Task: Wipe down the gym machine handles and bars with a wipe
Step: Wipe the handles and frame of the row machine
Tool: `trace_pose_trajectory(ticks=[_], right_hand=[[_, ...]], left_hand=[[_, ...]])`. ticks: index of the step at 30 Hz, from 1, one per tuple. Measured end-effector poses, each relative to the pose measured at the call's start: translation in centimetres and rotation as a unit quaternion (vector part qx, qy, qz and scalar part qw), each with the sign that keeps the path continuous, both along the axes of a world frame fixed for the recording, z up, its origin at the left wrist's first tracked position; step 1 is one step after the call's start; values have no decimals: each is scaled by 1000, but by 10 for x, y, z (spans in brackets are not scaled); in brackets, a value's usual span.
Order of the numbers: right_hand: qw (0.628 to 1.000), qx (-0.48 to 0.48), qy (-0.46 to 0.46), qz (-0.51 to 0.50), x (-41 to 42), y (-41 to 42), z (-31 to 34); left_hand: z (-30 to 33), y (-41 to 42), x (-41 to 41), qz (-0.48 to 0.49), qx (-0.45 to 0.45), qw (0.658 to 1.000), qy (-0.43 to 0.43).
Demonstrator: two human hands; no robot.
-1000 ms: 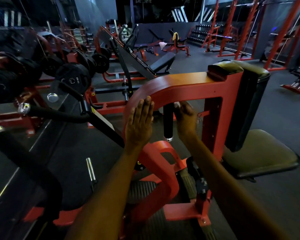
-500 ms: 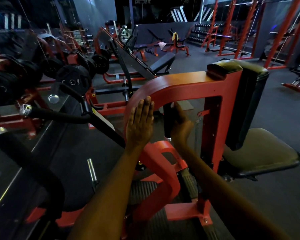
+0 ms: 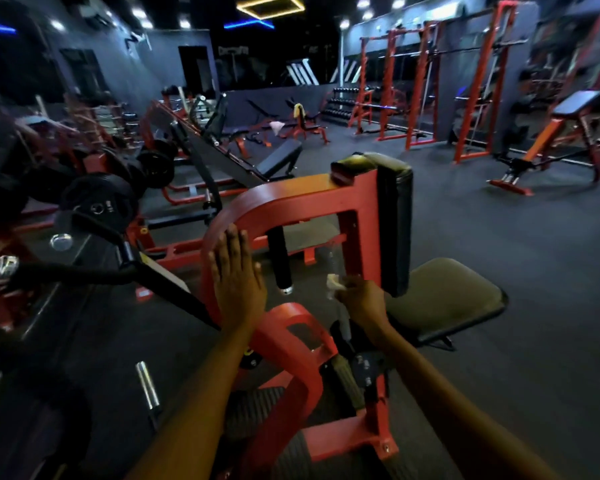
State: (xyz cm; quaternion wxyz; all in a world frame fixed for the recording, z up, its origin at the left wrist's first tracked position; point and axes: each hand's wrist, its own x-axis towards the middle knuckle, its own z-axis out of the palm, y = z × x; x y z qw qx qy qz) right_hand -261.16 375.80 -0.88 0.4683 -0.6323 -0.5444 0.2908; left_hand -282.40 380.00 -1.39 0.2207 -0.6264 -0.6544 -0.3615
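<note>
A red gym machine frame (image 3: 302,199) arches in front of me, with a short black handle (image 3: 280,258) hanging under it. My left hand (image 3: 234,278) rests flat with straight fingers against the curved left side of the frame. My right hand (image 3: 359,301) grips a small white wipe (image 3: 334,282), held just right of the handle's lower end and close to the frame's red upright (image 3: 359,244). The wipe is apart from the handle.
A black back pad (image 3: 394,223) and a dark seat (image 3: 444,296) sit right of the frame. A black lever arm (image 3: 118,271) and loaded weight plates (image 3: 99,202) lie to the left. Benches and red racks (image 3: 416,84) stand farther back on the dark floor.
My right hand has come off the black handle and dropped down and to the right with the wipe. The left hand stays on the frame. The view has tilted upward.
</note>
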Motion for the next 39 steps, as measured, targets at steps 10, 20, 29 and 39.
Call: trace_pose_trajectory(ticks=[10, 20, 29, 39], right_hand=[[964, 25, -245, -97, 131, -159, 28], [953, -25, -211, -214, 261, -315, -10], [932, -60, -213, -286, 391, -329, -28], [910, -110, -252, -311, 577, -267, -18]], left_hand=[[7, -136, 145, -192, -146, 969, -54], [-13, -271, 311, -397, -258, 881, -22], [-24, -278, 467, -467, -294, 834, 8], [-28, -200, 654, -464, -311, 830, 14]])
